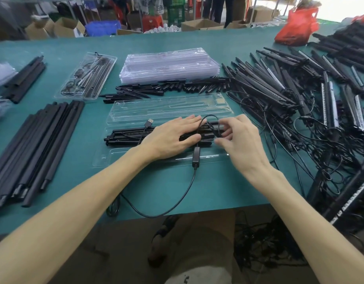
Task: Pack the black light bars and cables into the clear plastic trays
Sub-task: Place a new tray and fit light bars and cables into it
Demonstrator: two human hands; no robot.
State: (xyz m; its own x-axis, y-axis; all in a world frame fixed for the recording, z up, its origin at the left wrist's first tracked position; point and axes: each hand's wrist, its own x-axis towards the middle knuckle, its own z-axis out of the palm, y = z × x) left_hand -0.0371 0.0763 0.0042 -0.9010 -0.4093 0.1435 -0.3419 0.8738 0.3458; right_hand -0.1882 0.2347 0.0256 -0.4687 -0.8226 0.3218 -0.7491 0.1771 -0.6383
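An open clear plastic tray (168, 109) lies in front of me on the green table. A bundle of black light bars (127, 136) rests across its near half. My left hand (170, 138) lies flat on the bars, pressing them down. My right hand (238, 140) pinches a loop of black cable (209, 117) above the bars' right end. The cable runs through an inline controller (196, 158), then hangs in a loop past the table's front edge. Its USB plug (149, 122) lies on the tray.
A stack of clear trays (168, 66) and a filled tray (89, 76) sit farther back. Black ground spikes (168, 87) lie between. A tangle of light bars with cables (299, 95) covers the right side. Black tubes (37, 144) lie at left. A red bag (297, 27) sits far right.
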